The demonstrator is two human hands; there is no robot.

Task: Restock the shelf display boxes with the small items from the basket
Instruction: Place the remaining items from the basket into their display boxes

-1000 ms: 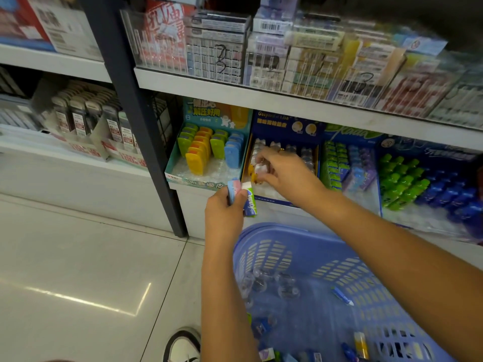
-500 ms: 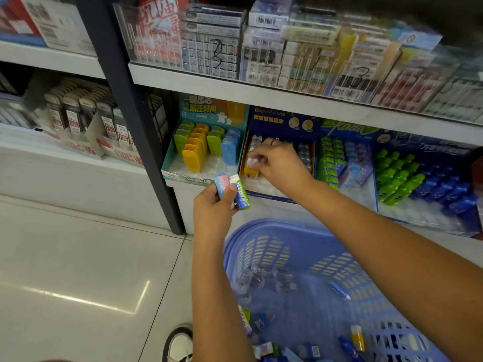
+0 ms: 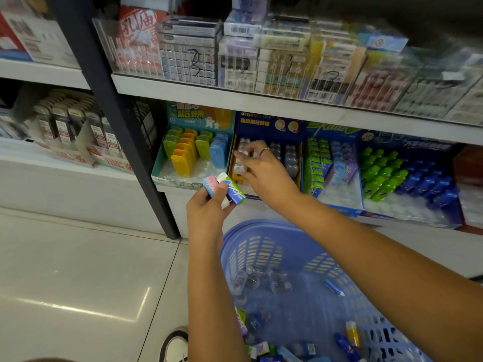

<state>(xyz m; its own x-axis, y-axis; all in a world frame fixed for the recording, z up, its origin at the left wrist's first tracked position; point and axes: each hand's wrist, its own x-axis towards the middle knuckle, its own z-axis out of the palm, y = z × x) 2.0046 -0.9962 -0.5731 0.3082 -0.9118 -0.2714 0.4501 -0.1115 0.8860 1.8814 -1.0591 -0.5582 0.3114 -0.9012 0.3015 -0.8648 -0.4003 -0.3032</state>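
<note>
Compared with one second ago, the right hand (image 3: pixel 266 176) is reaching deeper into the dark blue display box (image 3: pixel 269 124). It is now working toward the back of the left column rather than at the front edge. Its thumb and fingertips are pinching together on a clear item (image 3: pixel 240 153) in that column, and a ring (image 3: pixel 265 150) is showing on one finger. The left hand (image 3: pixel 206 212) is still holding the same small packs (image 3: pixel 224 189) just in front of the shelf edge, above the basket (image 3: pixel 251 246). Its fingers are curling round them with the thumb pressing across the top. The packs are a pink-and-blue one, a white one and a green-and-blue one.

The dark blue display box is sitting on the lower shelf and holding rows of clear capsules (image 3: pixel 290 160). The teal display box (image 3: pixel 198 116) to its left is carrying upright yellow, orange, green and blue cases (image 3: pixel 183 163). To the right, a box of green packets (image 3: pixel 313 165) is standing beside a blue box of green and blue bottles (image 3: pixel 386 173).

The basket is resting on the floor below the shelf. It is holding more clear capsules, a blue pen-shaped item (image 3: pixel 333 287), a yellow tube (image 3: pixel 352 333) and assorted small packs near the lower edge of the view.
</note>
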